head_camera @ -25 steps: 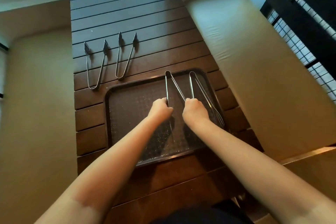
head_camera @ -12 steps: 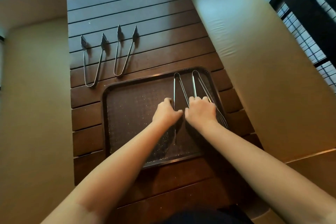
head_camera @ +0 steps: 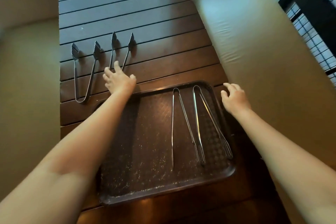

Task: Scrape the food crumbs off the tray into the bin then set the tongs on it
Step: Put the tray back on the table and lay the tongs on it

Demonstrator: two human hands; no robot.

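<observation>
Left grip (head_camera: 119, 80) spreading wide, reaching for short tongs (head_camera: 121, 51) on worktop (head_camera: 163, 45) beyond tray (head_camera: 225, 172); right grip (head_camera: 234, 98) loose, empty; light, slick, springy steel—I'm judging mid-arms best.

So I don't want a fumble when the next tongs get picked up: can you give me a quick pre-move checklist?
1. Left hand free: ok, fingers spread, holding nothing.
2. Left hand at the nearer wide-tipped tongs: ok, over their looped end; contact cannot tell.
3. Other wide-tipped tongs apart from them: ok, on the table.
4. Space on the tray: ok, left half bare; two long tongs lie on the right.
5. Tray free of crumbs: not ok, specks show.
6. Right hand clear: ok, loosely curled beside the tray.
</observation>
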